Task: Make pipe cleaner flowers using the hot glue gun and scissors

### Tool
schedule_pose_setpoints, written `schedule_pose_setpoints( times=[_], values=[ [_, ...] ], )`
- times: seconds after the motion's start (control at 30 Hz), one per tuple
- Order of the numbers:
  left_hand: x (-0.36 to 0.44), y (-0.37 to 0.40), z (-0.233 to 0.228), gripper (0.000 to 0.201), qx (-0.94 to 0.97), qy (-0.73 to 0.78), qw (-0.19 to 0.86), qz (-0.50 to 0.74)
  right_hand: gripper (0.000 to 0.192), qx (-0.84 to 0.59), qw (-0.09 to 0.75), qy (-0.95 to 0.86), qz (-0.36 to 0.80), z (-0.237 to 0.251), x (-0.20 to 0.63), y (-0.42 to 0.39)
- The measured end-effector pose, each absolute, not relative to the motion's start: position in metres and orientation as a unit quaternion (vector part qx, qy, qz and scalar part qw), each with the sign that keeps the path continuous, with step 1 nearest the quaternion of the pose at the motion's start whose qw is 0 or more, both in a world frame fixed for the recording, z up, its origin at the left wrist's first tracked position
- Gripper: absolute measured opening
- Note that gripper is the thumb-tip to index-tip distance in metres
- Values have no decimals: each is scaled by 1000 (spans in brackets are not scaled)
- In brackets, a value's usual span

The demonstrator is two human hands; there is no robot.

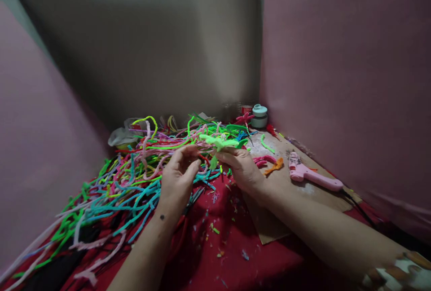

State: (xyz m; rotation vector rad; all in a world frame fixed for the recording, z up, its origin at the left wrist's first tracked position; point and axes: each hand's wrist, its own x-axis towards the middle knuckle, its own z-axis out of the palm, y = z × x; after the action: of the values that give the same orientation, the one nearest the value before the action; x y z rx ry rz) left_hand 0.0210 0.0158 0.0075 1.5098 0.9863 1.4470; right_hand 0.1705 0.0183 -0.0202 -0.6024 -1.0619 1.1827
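My right hand (pixel 240 167) is closed in a pinch on a light-green fuzzy pipe-cleaner shape (pixel 220 143), with lobes spreading sideways and one hanging down. Close by on its left, my left hand (pixel 180 172) has curled fingers, with a gap between thumb and forefinger. A bit of red shows by those fingertips, seemingly part of the pile behind. Beyond both hands lies a heap of pipe cleaners (pixel 138 196) in green, pink, turquoise, yellow and other colours. Scissors (pixel 196 195) lie partly hidden beside my left wrist.
A pink glue gun (pixel 313 178) with a black cord rests on a brown board (pixel 269 232) at right. Near it are an orange fuzzy bow (pixel 274 166) and a pale-blue jar (pixel 259 117). Fluff scraps dot the red cloth (pixel 232 255). Walls enclose the back and sides.
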Motion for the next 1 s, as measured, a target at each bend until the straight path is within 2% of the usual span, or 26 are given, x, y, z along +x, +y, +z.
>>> schedule_pose_setpoints(
  times=[0.07,0.13,0.3,0.43,0.53,0.67,0.83,1.0],
  values=[
    [20,13,9,15,593,406,389,576,9,-261,667,-501,486,-19,170,16],
    [18,12,10,13,581,395,412,581,6,-267,678,-525,440,-20,169,15],
    [10,10,19,32,512,324,579,546,18,-321,685,-574,315,-30,170,15],
    [9,3,23,54,558,290,638,443,25,-346,664,-627,214,-29,173,12],
    [17,-4,20,53,567,315,644,406,27,-354,643,-668,119,-24,175,9],
    [31,-11,16,31,546,342,635,426,22,-344,632,-694,30,-25,175,9],
    [33,-12,11,23,585,373,576,432,16,-358,617,-700,37,-31,172,11],
    [32,-14,10,21,623,384,511,450,21,-354,627,-693,39,-27,170,8]
  ],
)
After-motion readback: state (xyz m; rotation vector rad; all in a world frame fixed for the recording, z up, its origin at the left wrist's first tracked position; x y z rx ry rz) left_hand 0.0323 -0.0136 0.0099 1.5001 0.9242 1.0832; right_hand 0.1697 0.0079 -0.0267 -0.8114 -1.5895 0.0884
